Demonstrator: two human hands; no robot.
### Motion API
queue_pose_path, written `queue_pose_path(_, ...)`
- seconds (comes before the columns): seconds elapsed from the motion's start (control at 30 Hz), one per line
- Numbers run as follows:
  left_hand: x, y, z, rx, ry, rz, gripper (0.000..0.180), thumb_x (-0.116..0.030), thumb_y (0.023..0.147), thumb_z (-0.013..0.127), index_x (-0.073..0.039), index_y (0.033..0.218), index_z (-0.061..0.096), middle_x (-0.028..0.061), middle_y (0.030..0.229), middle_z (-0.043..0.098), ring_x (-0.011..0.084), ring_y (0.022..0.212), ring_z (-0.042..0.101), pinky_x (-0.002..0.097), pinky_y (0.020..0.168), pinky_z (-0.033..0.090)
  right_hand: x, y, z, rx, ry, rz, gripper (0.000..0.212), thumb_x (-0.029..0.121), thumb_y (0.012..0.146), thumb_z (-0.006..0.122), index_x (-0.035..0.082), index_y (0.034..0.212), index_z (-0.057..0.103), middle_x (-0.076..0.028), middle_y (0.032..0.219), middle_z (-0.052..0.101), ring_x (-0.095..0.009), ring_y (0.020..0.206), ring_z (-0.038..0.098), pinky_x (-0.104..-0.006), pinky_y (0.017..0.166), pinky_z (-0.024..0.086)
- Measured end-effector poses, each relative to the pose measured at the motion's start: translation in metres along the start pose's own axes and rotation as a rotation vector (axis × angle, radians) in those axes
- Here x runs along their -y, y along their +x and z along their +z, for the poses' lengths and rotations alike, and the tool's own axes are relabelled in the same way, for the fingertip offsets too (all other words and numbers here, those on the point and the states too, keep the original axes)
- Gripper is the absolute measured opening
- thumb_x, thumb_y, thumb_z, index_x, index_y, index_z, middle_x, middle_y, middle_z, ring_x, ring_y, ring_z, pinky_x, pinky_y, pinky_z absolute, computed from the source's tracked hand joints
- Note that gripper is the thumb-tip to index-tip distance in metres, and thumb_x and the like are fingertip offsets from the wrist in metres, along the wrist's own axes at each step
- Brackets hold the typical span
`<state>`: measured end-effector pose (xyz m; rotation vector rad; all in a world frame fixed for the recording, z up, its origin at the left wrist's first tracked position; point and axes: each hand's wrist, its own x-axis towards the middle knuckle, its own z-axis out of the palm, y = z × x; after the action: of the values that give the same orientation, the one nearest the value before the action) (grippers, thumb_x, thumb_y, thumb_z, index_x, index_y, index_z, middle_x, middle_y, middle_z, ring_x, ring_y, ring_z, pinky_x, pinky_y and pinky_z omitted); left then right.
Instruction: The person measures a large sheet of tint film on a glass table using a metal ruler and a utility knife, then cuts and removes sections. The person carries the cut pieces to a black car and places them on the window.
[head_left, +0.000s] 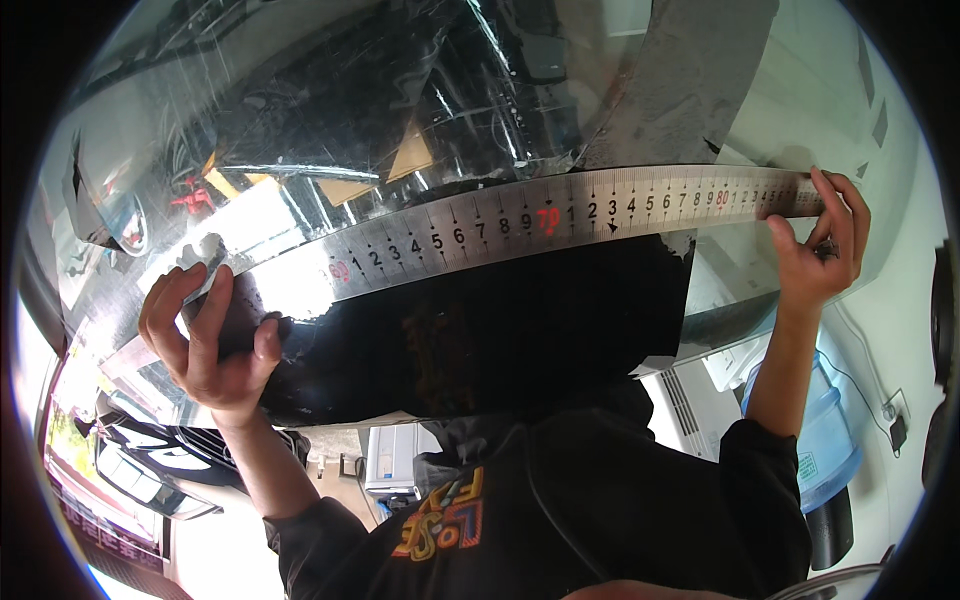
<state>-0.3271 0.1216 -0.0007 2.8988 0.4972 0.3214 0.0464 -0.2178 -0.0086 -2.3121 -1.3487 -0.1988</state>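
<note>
A long steel ruler (480,230) with black and red markings runs across a shiny glass-like surface (330,110), its right end slightly farther from me. My left hand (208,350) grips its left part, fingers over the far edge and thumb by the near edge. Glare washes out the ruler beside that hand. Near the right end, my right hand (828,250) holds the ruler the same way, with fingers bent over the far edge and thumb at the near one. A black sheet (490,330) with ragged ends lies along the ruler's near edge, close to my body.
A grey strip (670,90) lies beyond the ruler. Tan pieces (410,155) and a red object (190,197) show in or through the shiny surface. Below on the right are a blue water bottle (830,430) and a white vented appliance (685,410).
</note>
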Motion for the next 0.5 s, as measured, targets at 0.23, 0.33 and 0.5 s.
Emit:
queue_pose_path(0.23,0.000,0.002,-0.003,0.023,0.036,-0.005,0.047,-0.046,0.082,0.061,-0.007,0.106,0.069,0.0096,0.110,0.059,0.0291,0.105,0.054,0.0464,0.097,0.040,-0.023,-0.001,-0.006,-0.019,0.071,-0.092,0.038,0.025,0.078,0.070,-0.001,0.106,0.065,-0.009,0.091,0.060,-0.010,0.060,0.050,-0.0228,0.052,0.039)
queue_pose_path(0.33,-0.002,0.005,-0.013,0.112,-0.004,-0.061,0.052,-0.050,0.089,0.051,-0.005,0.109,0.067,0.0133,0.111,0.061,0.0300,0.108,0.055,0.0494,0.103,0.034,-0.031,-0.006,-0.020,-0.025,0.592,0.177,0.035,0.027,0.088,0.047,-0.004,0.103,0.058,-0.008,0.079,0.055,-0.011,0.056,0.043,-0.0232,0.051,0.032)
queue_pose_path(0.5,-0.075,0.025,-0.004,0.016,-0.185,-0.042,0.021,-0.019,0.090,0.056,-0.002,0.100,0.064,0.0125,0.108,0.064,0.0298,0.105,0.058,0.0463,0.092,0.045,-0.001,0.030,-0.044,0.359,0.543,0.235,0.035,0.026,0.096,0.036,-0.004,0.097,0.054,-0.009,0.074,0.053,-0.011,0.056,0.043,-0.0234,0.050,0.031)
